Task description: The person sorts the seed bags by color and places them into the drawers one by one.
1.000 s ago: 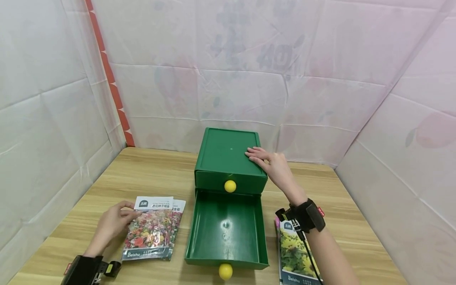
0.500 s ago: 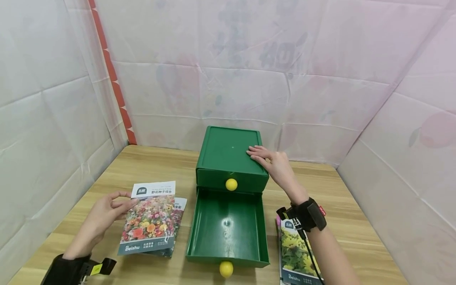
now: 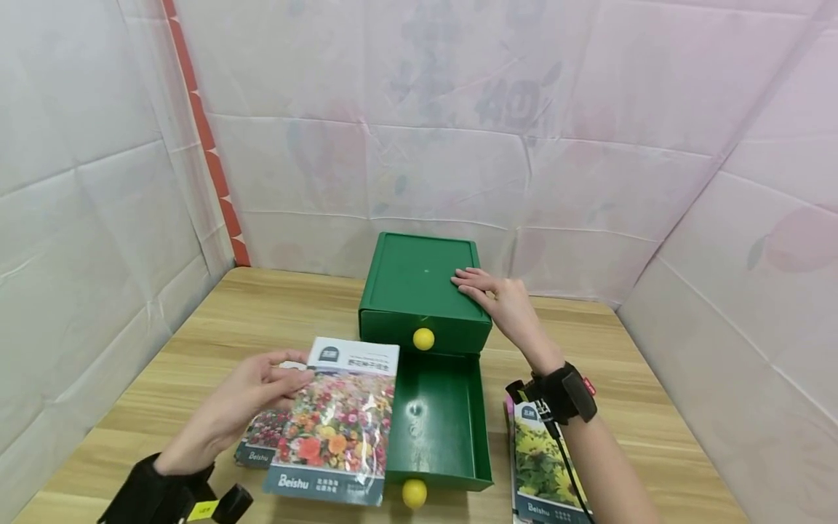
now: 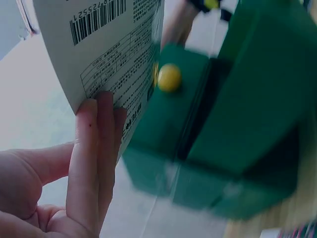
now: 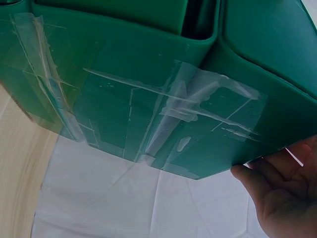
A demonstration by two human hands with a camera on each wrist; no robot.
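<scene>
My left hand point(image 3: 288, 378) pinches a flower seed packet point(image 3: 337, 429) by its upper left edge and holds it above the table, overlapping the left side of the open lower drawer point(image 3: 445, 429). In the left wrist view my fingers point(image 4: 94, 148) lie on the packet's printed back point(image 4: 114, 59). My right hand point(image 3: 481, 287) rests flat, fingers straight, on the right of the top of the green drawer box point(image 3: 412, 280). The upper drawer is closed; both drawers have a yellow knob point(image 3: 423, 338).
A second flower packet point(image 3: 258, 440) lies on the wooden table point(image 3: 275, 320) under the lifted one. Another packet with yellow flowers point(image 3: 543, 466) lies under my right forearm. White sheeted walls close in on three sides. Clear tape patches the box's side point(image 5: 148, 99).
My left hand has lifted the top flower packet off the pile and carried it right, over the open drawer's left side. My right hand stays flat on the box.
</scene>
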